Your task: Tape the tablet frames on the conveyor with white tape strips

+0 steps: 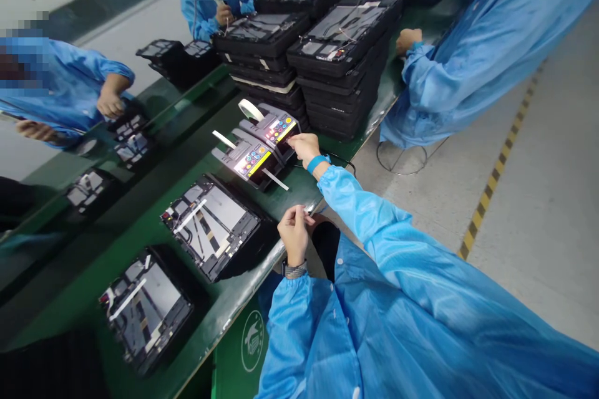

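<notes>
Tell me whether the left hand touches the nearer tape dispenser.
Apart: the head view shows green tabletop between the left hand and the nearer tape dispenser.

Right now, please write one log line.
right hand: at farther tape dispenser | left hand: pinched, by table edge | white strip: out of nearer dispenser

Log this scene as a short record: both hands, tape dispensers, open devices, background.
Right hand: at the front of the farther tape dispenser
Left hand: fingers bunched near the table, contents unclear
Nearer tape dispenser: white strip sticking out
Open devices: two, pale strip across each
Background: stacked devices, co-workers in blue
</notes>
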